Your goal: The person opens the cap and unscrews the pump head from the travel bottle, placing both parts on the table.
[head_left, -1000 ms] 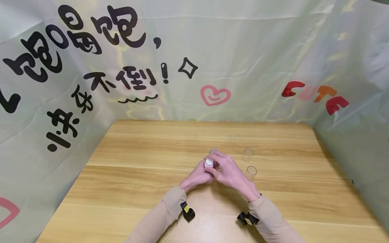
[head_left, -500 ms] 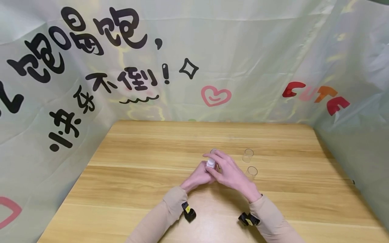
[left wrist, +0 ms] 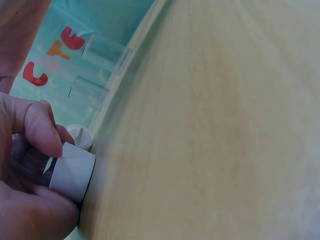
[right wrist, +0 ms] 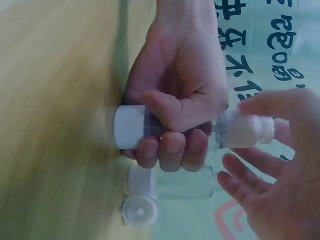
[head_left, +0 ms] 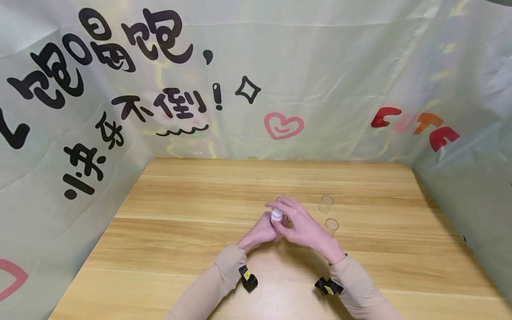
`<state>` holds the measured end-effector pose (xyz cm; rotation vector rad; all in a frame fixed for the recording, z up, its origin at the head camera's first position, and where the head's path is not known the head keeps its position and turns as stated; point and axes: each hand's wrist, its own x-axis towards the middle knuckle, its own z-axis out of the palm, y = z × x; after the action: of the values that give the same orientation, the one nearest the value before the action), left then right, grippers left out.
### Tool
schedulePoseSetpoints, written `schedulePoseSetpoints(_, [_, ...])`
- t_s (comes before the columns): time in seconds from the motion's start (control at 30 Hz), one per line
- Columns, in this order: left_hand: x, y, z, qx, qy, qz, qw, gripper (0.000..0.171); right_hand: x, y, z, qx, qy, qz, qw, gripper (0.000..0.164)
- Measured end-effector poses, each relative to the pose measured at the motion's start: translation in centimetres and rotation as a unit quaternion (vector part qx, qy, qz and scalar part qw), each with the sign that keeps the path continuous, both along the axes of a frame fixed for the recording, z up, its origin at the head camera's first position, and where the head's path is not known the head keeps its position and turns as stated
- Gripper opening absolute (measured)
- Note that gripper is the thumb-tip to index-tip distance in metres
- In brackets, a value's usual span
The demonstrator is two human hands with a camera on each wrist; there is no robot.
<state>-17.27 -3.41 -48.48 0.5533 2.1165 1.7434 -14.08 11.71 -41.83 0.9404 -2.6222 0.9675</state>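
My left hand (head_left: 262, 230) grips a small clear bottle (right wrist: 215, 137) around its body, with the fingers curled over it. The bottle's white base (left wrist: 74, 172) sticks out below that hand, close to the table. At the other end, a white top (right wrist: 241, 129) is pinched between the thumb and fingers of my right hand (head_left: 302, 226). Behind the hands, in the right wrist view, stands a second clear bottle (right wrist: 187, 184) with a white base. A round white cap (right wrist: 140, 211) lies beside it. In the head view the hands hide most of the held bottle.
Two clear cup-like cylinders (head_left: 326, 205) (head_left: 331, 226) stand on the wooden table (head_left: 192, 266), right of the hands. Another clear rim (head_left: 281, 198) shows just behind the right hand. Printed cloth (head_left: 340, 80) walls off the table's back and sides.
The right hand's fingers shift slightly about the white top, and the top tilts a little. Both hands stay in about the same place.
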Motion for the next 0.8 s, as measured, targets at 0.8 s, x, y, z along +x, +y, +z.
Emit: schedulePoseSetpoints(0.8, [0.09, 0.0, 0.14, -0.011, 0.012, -0.004, 0.9999, 0.007, 0.05, 0.01, 0.07, -0.007, -0.003, -0.016, 1.0, 0.051])
